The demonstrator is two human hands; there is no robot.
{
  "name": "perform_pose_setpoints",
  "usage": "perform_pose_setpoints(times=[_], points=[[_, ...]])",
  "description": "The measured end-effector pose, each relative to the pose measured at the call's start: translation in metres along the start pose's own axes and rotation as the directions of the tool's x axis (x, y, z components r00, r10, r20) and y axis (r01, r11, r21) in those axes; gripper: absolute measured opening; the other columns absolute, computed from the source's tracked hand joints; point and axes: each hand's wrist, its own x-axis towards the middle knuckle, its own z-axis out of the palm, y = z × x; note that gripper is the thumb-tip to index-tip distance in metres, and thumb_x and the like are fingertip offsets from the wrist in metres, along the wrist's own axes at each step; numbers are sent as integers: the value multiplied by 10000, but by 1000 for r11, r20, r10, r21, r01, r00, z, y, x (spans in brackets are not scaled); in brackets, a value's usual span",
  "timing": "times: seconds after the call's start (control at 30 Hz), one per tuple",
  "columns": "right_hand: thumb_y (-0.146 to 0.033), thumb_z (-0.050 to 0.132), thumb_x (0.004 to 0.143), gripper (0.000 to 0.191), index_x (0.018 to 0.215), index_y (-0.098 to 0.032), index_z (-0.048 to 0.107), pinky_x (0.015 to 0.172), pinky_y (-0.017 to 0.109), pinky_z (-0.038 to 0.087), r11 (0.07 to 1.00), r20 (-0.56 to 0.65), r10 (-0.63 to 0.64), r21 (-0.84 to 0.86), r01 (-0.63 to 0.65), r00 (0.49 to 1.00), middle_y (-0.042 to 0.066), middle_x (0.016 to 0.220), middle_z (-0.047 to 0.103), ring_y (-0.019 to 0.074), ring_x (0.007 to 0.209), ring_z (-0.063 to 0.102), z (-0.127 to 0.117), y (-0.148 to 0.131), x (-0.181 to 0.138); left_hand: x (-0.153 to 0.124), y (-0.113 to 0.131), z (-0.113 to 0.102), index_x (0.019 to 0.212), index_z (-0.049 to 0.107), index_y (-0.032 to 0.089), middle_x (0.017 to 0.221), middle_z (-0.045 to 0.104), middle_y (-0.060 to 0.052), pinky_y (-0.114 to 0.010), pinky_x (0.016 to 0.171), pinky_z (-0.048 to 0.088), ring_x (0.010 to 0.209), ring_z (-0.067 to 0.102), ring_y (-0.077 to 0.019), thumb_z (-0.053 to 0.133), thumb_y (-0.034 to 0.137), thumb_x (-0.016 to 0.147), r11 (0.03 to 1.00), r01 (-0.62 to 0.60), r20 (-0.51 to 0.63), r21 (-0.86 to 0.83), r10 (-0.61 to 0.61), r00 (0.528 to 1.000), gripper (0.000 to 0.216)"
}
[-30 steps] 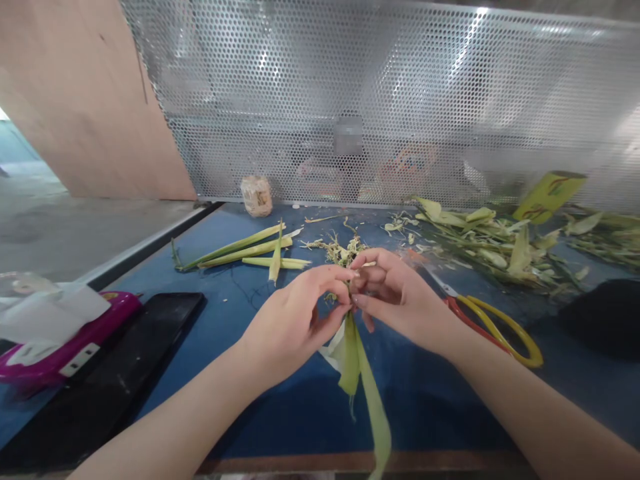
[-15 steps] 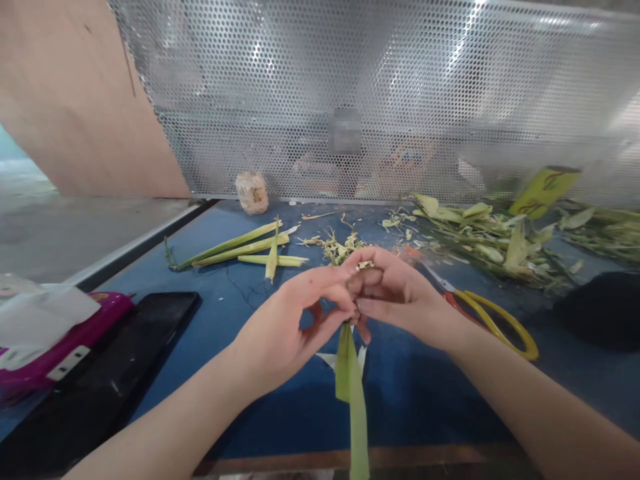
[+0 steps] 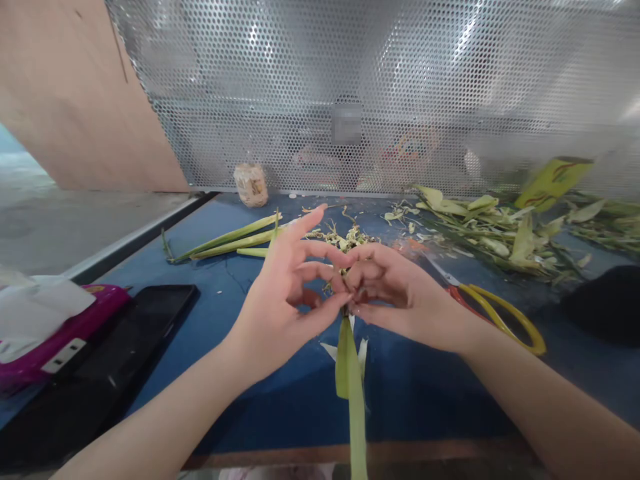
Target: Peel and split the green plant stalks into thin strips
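Green from where I watch remotely, the leaf (image 3: 357, 407) hangs lengthwise toward the near side of the table (image 3: 425, 400), its top midway between the right hand (image 3: 417, 300), pinched on it, and the left hand (image 3: 277, 307), touching it (gripping or not, I cannot tell).

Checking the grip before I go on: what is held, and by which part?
The hanging leaf, by its upper end, between the left hand and right hand; exact contacts are hidden.
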Motion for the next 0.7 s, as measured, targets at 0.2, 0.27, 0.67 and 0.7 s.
perform_pose_setpoints(times=[0.2,0.27,0.67,0.7], points=[[-122,563,749,273,968,-241,452,624,246,479,992,-78,54,-113,-63,996,-11,780,563,102,682,560,3,-2,2,5,0,-2,1259,306,319,969,594,-39,-144,317,411,619,595,-114,653,167,641,990,129,-53,-47,-132,990,725],[-124,583,733,254,929,-239,470,540,234,476,994,-127,67,-80,-77,990,-15,744,567,98,617,549,3,-2,3,7,0,-3,1228,348,288,937,600,-36,-154,325,425,616,600,-119,650,191,652,991,133,-81,-23,-134,988,658],[-218,660,681,108,726,-202,563,512,271,506,998,-288,55,-2,-58,956,-13,672,585,99,516,557,-7,5,10,3,-7,-4,1136,409,245,706,639,8,-248,496,518,651,636,-171,700,278,605,976,149,-108,162,-133,985,606],[-220,661,681,106,732,-203,571,519,270,507,999,-287,50,-4,-53,957,-13,679,587,99,521,560,-6,5,9,3,-7,-3,1136,413,237,695,643,11,-242,485,515,612,633,-160,692,273,616,977,152,-114,148,-136,984,591]])
